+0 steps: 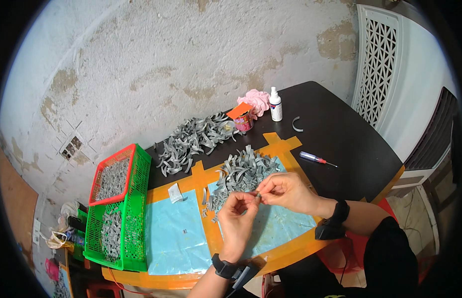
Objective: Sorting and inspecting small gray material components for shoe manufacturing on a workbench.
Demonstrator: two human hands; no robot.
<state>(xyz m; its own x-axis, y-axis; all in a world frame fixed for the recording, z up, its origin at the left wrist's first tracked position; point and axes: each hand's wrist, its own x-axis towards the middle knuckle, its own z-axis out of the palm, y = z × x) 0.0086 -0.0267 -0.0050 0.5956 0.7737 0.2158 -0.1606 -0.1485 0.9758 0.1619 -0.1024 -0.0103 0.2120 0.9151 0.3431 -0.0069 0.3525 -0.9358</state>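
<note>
My left hand and my right hand meet over the near edge of a heap of grey curved strips. Both are closed in a fingertip pinch around one small grey piece. Most of that piece is hidden by the fingers, so its exact shape does not show. Under the hands lies a light blue sheet, bordered by orange tape. A few loose grey bits rest on the sheet just left of my left hand.
A second pile of grey curved strips lies against the wall. On the left stand a green basket and a red basket, both holding grey pieces. A screwdriver, white spray bottle, tin can and pink cloth sit farther back.
</note>
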